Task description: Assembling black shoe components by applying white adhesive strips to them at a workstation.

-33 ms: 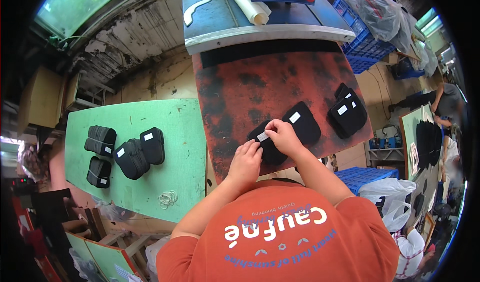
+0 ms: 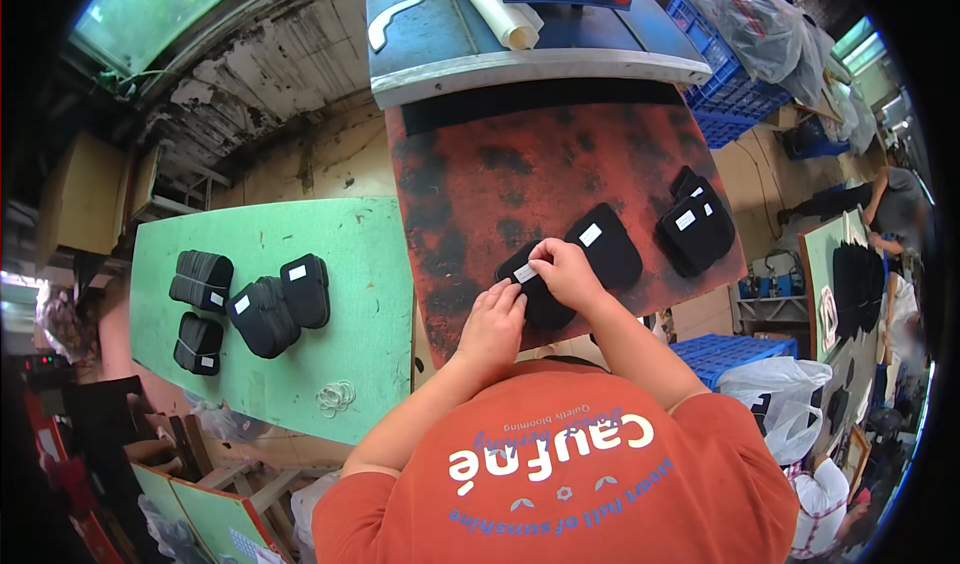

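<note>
Head view: the white label (image 2: 524,274) on a black stack (image 2: 546,307) is being worked at, near the front edge of the red table (image 2: 470,184). The right hand (image 2: 567,272) is held in a narrow thumb-and-finger pinch at the label's right end; whether the label is actually gripped or just pressed can't be told. The left hand (image 2: 492,314) is laid with fingers close together by the label's left end; it can't be told if anything is held there.

For a tidy job, imo the stack is best steadied by the left fingers while the label is kept square and smoothed lightly, with pressure kept even so the layers aren't skewed.

Just beside it, another rounded black stack (image 2: 606,252) is topped with a label, and a looser pile (image 2: 697,234) is set further right. All look matte and fabric-like, probably soft. On the smooth green table (image 2: 350,234), ribbed-sided black bundles (image 2: 202,282) are seen, plus thin pale loops (image 2: 335,397), maybe elastic.
</note>
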Available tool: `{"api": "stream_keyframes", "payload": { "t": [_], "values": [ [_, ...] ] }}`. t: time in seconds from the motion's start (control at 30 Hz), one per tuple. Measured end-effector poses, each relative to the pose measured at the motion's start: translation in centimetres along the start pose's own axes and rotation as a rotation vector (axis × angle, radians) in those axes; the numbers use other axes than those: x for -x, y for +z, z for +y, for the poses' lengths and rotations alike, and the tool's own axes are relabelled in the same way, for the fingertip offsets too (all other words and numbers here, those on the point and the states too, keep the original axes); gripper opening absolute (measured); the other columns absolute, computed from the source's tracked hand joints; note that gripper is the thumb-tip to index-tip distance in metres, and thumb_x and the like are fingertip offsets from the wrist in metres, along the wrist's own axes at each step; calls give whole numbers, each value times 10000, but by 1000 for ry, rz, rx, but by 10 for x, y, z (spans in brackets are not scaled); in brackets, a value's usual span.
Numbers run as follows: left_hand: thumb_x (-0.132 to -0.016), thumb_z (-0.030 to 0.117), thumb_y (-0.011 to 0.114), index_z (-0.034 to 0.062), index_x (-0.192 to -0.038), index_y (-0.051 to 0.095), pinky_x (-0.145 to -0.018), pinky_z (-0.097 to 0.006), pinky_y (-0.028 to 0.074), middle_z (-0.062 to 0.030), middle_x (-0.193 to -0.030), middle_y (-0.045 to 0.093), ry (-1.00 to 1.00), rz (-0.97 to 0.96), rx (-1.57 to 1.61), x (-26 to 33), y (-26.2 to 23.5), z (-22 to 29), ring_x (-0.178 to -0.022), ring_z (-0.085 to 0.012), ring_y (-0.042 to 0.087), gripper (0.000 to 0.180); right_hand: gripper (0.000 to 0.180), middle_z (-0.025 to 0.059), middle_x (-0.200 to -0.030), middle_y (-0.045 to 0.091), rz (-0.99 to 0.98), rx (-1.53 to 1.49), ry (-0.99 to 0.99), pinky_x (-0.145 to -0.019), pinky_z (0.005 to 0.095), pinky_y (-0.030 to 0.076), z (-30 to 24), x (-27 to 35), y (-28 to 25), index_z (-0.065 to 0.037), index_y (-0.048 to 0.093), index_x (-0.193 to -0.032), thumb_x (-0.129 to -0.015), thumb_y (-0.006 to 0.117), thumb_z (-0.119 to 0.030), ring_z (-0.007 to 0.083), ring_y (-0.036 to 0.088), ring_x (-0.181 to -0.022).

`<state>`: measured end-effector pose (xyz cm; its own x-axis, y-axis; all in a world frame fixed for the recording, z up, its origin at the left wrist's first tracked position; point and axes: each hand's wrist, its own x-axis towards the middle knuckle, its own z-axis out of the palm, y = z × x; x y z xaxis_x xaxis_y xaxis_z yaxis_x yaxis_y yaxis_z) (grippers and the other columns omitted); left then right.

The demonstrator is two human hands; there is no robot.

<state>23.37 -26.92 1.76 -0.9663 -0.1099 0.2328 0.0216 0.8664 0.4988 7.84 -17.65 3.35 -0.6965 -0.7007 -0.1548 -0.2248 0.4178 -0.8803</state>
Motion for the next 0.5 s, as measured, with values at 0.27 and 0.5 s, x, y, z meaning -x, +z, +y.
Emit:
{"api": "stream_keyframes", "payload": {
  "t": [0.27,0.5],
  "values": [
    [-760,91,621,-75,-1105,554,-1003,-437,362,-193,-1184,538,-7,-31,-1,1,3,-1,-1183,-341,466,388,111,180,-755,647,-3,146,59,-678,370,486,3,-9,4,5,648,-820,-775,633,-96,303,639,-735],
    [-770,91,610,-36,-1173,529,-1010,-440,349,-185,-1248,507,-44,-53,28,-4,-3,3,-1198,-335,458,430,111,178,-765,648,4,185,60,-684,374,489,4,-9,5,-5,653,-819,-773,636,-105,308,638,-734]
  ]
}}
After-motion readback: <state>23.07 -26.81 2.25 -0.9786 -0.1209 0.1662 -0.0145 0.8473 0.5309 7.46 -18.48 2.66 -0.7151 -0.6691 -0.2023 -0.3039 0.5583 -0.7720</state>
